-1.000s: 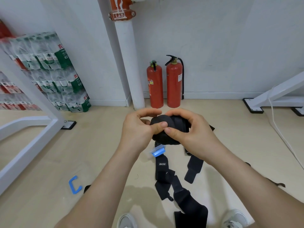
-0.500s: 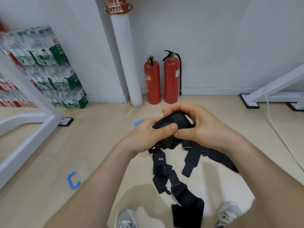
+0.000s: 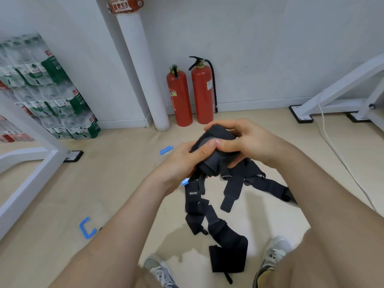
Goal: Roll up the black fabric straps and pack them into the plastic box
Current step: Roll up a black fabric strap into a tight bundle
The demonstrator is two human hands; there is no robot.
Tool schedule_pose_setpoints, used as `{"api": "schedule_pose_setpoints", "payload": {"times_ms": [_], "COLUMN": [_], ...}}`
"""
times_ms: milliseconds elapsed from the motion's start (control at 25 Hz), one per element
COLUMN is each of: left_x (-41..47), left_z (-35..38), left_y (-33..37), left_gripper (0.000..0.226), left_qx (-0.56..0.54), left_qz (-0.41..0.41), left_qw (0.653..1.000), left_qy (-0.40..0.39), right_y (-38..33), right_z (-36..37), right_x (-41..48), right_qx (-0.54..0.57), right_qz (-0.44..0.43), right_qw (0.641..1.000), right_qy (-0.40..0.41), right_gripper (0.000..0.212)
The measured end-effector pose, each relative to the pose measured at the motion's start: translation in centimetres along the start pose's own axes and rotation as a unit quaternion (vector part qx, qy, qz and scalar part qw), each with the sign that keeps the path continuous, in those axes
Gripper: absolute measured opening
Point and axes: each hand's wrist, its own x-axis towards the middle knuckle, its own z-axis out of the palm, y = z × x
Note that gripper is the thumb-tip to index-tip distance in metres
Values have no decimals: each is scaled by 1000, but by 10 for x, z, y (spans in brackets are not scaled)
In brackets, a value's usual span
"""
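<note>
Both hands are gripping a half-wound roll of black fabric strap [image 3: 218, 134] held between them. The left hand [image 3: 182, 161] is pinching its near face with the thumb, probably to stop it springing loose, while the right hand [image 3: 247, 140] is curling over the top to turn it. The unrolled tails [image 3: 227, 235] are dangling below the hands towards the floor [image 3: 124, 183] (I cannot make out the plastic box).

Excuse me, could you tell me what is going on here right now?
A person is standing and rolling up black fabric straps. The left hand and the right hand both grip the roll, held up in front of the body. Several loose ends trail down from it toward the floor between the shoes, so the rolling is not finished.
</note>
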Motion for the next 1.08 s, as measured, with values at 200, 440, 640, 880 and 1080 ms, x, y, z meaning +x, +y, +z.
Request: {"api": "schedule_pose_setpoints", "payload": {"times_ms": [200,440,640,880,1080], "left_x": [5,31,65,139,212], "left_z": [2,26,48,45,36], "left_y": [-31,-103,-186,-254,-298], "left_gripper": [45,52,51,48,63], "left_qx": [86,442,-13,-108,-50], "left_qz": [0,-145,-367,-352,-242], "left_qw": [996,885,925,911,935], "left_qy": [-24,-26,97,186,254], "right_y": [33,107,161,271,365], "right_z": [4,0,-22,3,-17], "right_x": [-9,-26,-8,19,38], "right_qx": [-1,-206,-131,60,-110], "right_qz": [55,259,353,410,393], "right_qw": [998,931,924,902,901], "right_qy": [-30,-152,-67,120,145], "right_gripper": [40,49,38,40,64]}}
